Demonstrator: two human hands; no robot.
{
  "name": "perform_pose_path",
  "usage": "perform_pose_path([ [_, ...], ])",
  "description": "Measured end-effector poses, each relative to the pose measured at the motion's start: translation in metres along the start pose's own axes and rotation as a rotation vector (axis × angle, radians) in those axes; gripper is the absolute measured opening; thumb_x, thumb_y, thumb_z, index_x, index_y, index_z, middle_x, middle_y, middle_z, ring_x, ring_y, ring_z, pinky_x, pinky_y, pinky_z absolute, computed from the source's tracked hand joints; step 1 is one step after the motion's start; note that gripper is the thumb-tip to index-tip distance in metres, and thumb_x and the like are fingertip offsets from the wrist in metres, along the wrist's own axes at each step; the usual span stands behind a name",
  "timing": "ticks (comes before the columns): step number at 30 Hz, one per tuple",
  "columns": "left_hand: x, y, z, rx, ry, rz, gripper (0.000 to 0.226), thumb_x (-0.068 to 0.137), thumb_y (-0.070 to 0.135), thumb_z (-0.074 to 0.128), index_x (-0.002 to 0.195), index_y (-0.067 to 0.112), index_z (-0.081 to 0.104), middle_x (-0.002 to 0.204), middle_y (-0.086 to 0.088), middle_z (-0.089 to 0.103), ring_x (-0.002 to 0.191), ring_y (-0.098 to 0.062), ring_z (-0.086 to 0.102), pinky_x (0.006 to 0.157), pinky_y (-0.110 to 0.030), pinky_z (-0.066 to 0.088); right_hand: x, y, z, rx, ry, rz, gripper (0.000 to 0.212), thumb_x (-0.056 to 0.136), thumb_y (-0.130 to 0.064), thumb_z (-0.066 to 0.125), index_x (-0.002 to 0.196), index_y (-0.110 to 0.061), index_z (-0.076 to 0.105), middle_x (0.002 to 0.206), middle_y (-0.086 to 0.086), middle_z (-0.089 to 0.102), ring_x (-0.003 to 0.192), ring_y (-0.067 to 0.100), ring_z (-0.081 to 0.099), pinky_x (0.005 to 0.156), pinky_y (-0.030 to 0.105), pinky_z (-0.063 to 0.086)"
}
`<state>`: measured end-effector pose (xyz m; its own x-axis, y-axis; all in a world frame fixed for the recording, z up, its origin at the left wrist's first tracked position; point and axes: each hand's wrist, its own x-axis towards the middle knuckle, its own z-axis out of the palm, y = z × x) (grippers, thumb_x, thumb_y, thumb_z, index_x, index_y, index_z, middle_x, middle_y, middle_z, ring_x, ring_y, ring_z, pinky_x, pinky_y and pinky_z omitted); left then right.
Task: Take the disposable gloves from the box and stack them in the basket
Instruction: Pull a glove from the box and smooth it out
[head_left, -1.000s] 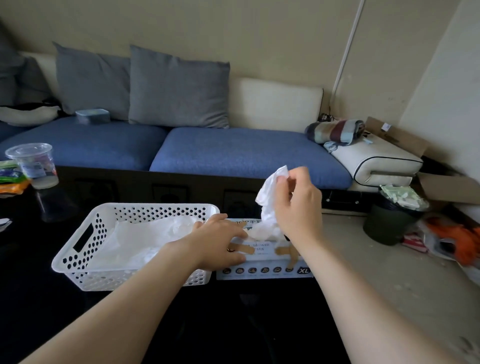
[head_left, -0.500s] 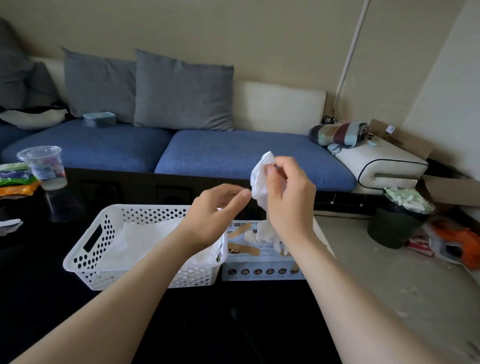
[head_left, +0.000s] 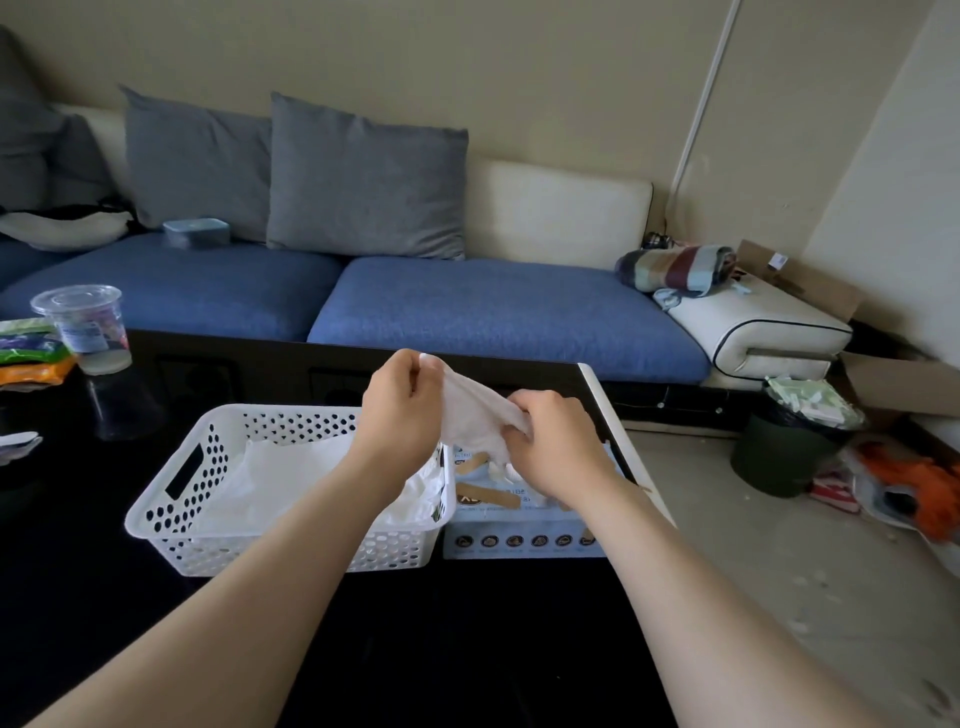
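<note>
The left hand (head_left: 400, 415) and right hand (head_left: 563, 449) each pinch one end of a thin, crinkled white glove (head_left: 470, 415), stretched between them above the perforated white plastic basket (head_left: 171, 519) and the pale-blue cardboard box (head_left: 519, 543) standing side by side on the glossy black tabletop (head_left: 467, 649).

I see a thin white plastic glove (head_left: 472, 415) and a white plastic basket (head_left: 208, 551) patterned with rows of round holes. The pale blue cardboard box (head_left: 524, 519) shows a row of dark round icons. The glossy black tabletop (head_left: 467, 649) is plain. The blue fabric sofa cushions (head_left: 493, 306) back onto grey square pillows (head_left: 363, 176).
</note>
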<state>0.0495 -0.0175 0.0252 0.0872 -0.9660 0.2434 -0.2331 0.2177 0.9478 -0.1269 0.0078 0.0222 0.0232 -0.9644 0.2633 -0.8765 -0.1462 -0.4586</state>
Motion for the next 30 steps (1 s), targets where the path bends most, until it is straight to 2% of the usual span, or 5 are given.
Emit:
perform_pose_path([
  [14, 0.013, 0.009, -0.019, -0.365, 0.140, -0.082, 0.044, 0.106, 0.049, 0.048, 0.088, 0.009, 0.049, 0.085, -0.004, 0.045, 0.079, -0.023, 0.044, 0.071, -0.042, 0.041, -0.002, 0.005, -0.007, -0.204, -0.178, 0.129, 0.046, 0.085, -0.009, 0.076, 0.124, -0.032, 0.068, 0.124, 0.002, 0.055, 0.118, 0.025, 0.053, 0.102, 0.043, 0.051],
  [19, 0.009, 0.007, -0.026, -0.309, -0.043, -0.086, 0.068, 0.097, 0.062, 0.055, 0.099, -0.007, 0.052, 0.087, -0.006, 0.054, 0.080, -0.026, 0.050, 0.073, -0.044, 0.044, -0.004, -0.017, -0.015, 0.328, -0.016, 0.038, 0.053, 0.087, 0.001, 0.067, 0.132, -0.027, 0.068, 0.114, -0.009, 0.065, 0.105, 0.004, 0.061, 0.091, 0.023, 0.051],
  [22, 0.003, 0.011, -0.027, -0.306, -0.163, -0.066, 0.066, 0.104, 0.057, 0.054, 0.099, -0.009, 0.058, 0.083, -0.014, 0.058, 0.077, -0.030, 0.052, 0.072, -0.046, 0.046, -0.002, -0.033, -0.007, 0.635, -0.125, 0.072, 0.049, 0.088, -0.017, 0.059, 0.134, -0.034, 0.065, 0.116, -0.006, 0.075, 0.114, 0.010, 0.068, 0.103, 0.039, 0.055],
  [27, -0.008, 0.022, -0.034, -0.364, -0.231, -0.066, 0.054, 0.099, 0.050, 0.067, 0.109, -0.003, 0.072, 0.104, -0.029, 0.073, 0.089, -0.029, 0.072, 0.088, -0.047, 0.058, -0.003, -0.045, -0.009, 0.649, -0.080, 0.066, 0.012, 0.085, -0.023, 0.065, 0.079, -0.012, 0.066, 0.075, 0.014, 0.063, 0.073, 0.025, 0.059, 0.073, 0.044, 0.049],
  [30, -0.011, 0.022, -0.043, -0.346, -0.201, -0.095, 0.041, 0.089, 0.040, 0.080, 0.109, 0.005, 0.077, 0.100, -0.017, 0.080, 0.087, -0.026, 0.075, 0.079, -0.039, 0.062, -0.006, -0.047, -0.015, 0.782, -0.022, 0.084, 0.031, 0.087, -0.009, 0.064, 0.061, -0.013, 0.047, 0.061, 0.000, 0.039, 0.063, 0.015, 0.038, 0.063, 0.034, 0.033],
])
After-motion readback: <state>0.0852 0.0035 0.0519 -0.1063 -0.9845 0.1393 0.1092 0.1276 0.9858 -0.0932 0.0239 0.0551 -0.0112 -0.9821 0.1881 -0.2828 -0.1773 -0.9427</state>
